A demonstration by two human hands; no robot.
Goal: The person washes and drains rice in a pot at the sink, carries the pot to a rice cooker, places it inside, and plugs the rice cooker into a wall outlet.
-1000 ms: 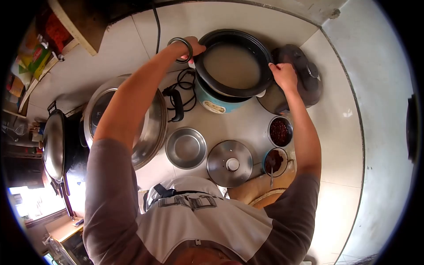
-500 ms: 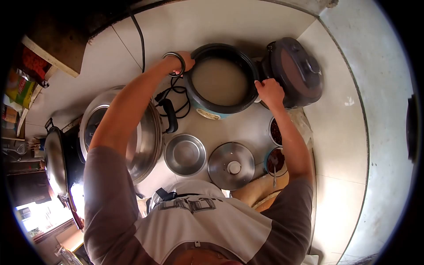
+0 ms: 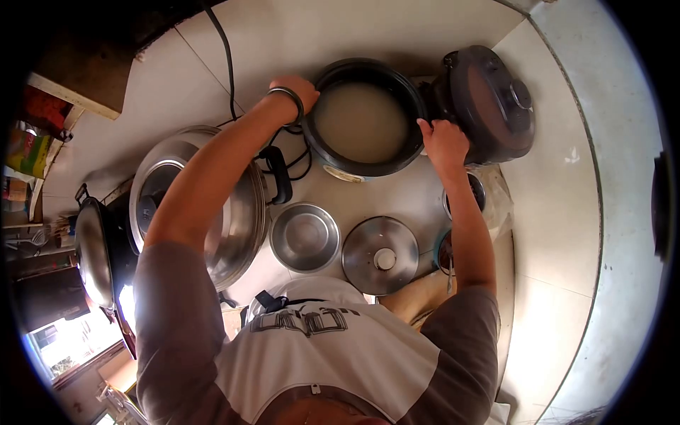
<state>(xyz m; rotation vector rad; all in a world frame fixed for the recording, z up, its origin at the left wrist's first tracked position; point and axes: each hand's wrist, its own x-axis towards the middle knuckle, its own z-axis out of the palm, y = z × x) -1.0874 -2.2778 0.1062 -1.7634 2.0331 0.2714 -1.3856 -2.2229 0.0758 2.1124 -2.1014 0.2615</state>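
Observation:
A dark round pot [image 3: 365, 168] with cloudy liquid [image 3: 361, 122] inside sits in a light-blue cooker, of which only a label and a strip of the front show. At the pot's left rim is my left hand [image 3: 297, 91], fingers closed on the edge, a bangle round the wrist. My right hand [image 3: 446, 145] pinches the rim on the right side. Below the pot lie an empty steel bowl [image 3: 305, 238] and a steel lid [image 3: 380, 255] with a pale knob.
A large lidded steel pan [image 3: 244, 227] with a black handle stands left, a wok [image 3: 93, 251] beyond it. A dark lidded appliance [image 3: 489, 106] is at the upper right. Two small bowls, one with dark red contents [image 3: 473, 191], are partly behind my right arm. A black cord [image 3: 228, 53] runs upper left.
The black pot, tilted and raised above the blue cooker a second ago, now sits level and lower in it. Both hands have stayed at its rim. The dark appliance shows more upright.

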